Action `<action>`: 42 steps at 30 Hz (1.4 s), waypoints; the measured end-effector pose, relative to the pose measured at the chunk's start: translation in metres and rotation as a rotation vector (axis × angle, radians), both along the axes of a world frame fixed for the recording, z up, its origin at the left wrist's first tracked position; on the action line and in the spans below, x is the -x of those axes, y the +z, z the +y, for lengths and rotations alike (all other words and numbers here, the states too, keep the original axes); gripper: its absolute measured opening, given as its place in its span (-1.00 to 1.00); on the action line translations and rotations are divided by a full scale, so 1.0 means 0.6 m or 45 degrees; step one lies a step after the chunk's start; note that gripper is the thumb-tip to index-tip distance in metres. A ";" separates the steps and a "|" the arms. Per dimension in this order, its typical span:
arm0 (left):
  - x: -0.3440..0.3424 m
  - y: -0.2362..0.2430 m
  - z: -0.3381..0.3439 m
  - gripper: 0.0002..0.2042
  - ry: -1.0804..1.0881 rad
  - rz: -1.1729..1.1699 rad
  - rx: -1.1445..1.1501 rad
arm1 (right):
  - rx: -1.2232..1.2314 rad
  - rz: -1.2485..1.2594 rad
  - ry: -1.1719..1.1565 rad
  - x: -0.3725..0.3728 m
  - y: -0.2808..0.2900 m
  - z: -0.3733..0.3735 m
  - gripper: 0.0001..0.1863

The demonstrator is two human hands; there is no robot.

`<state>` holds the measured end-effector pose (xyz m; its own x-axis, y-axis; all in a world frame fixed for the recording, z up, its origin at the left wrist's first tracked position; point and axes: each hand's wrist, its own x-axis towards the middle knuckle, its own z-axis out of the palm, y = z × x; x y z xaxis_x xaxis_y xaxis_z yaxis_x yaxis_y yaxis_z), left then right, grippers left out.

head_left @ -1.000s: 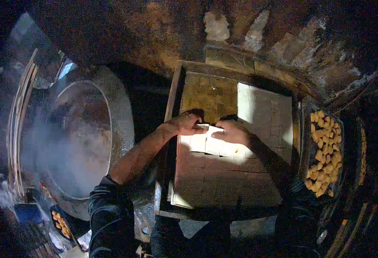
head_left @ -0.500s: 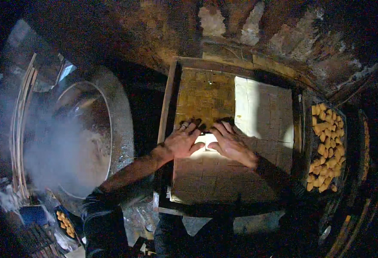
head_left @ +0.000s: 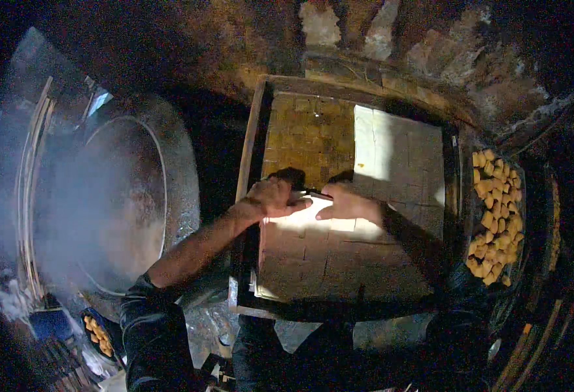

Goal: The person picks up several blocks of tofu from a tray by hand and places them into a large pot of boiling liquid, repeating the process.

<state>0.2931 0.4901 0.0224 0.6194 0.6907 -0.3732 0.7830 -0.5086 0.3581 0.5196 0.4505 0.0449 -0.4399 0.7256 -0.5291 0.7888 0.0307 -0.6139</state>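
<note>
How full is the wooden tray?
Partly full: pale cut slabs cover the near part and far right of the wooden tray, while its brown base shows at far left.

Steam point(head_left: 65, 215) veils a round vessel point(head_left: 142, 163) at left, yellow chunks point(head_left: 496, 222) heaped right.

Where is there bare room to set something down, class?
Bare: the brown base, bordered by the wooden frame left and above, white slabs right, hands below. Crowded: the frame's remainder, under slabs, and far right, heaped with golden pieces.
</note>
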 end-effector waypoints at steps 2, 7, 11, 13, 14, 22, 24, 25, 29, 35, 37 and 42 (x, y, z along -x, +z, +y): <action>-0.006 -0.002 0.002 -0.26 -0.082 -0.120 0.007 | 0.172 -0.019 0.073 -0.003 0.040 0.007 -0.08; -0.034 0.075 -0.043 -0.37 -0.105 -0.109 -0.022 | -0.094 -0.086 -0.009 -0.023 0.029 -0.045 -0.11; 0.021 0.054 -0.083 -0.46 -0.421 -0.540 -1.024 | -0.791 -0.349 0.305 0.021 0.033 -0.112 -0.28; -0.008 0.031 -0.059 -0.44 -0.381 -0.531 -0.897 | -0.806 -0.197 0.154 -0.006 -0.010 -0.113 -0.32; -0.012 0.045 -0.053 -0.44 -0.308 -0.321 -0.619 | -0.691 -0.030 0.017 -0.009 -0.020 -0.097 -0.33; -0.004 0.115 -0.044 -0.50 -0.055 -0.472 0.156 | -0.393 0.432 -0.217 -0.026 -0.002 -0.069 -0.38; 0.025 0.065 -0.081 -0.48 -0.156 -0.624 -0.004 | 0.042 0.440 -0.133 0.007 0.035 -0.085 -0.38; 0.024 0.065 -0.095 -0.47 -0.195 -0.575 -0.043 | 0.004 0.395 -0.110 0.017 0.035 -0.100 -0.37; 0.018 0.053 -0.128 -0.39 -0.102 -0.236 -0.512 | -0.857 -0.188 0.125 0.022 0.041 -0.128 -0.30; 0.017 0.051 -0.153 -0.34 -0.093 -0.229 -0.413 | -0.898 -0.231 0.185 0.010 -0.007 -0.169 -0.25; 0.016 0.055 -0.147 -0.35 -0.033 -0.224 -0.316 | -0.775 -0.220 0.082 0.020 -0.010 -0.170 -0.23; -0.011 0.051 -0.108 -0.40 -0.078 -0.233 -0.009 | 0.147 0.073 -0.266 0.010 -0.012 -0.110 0.04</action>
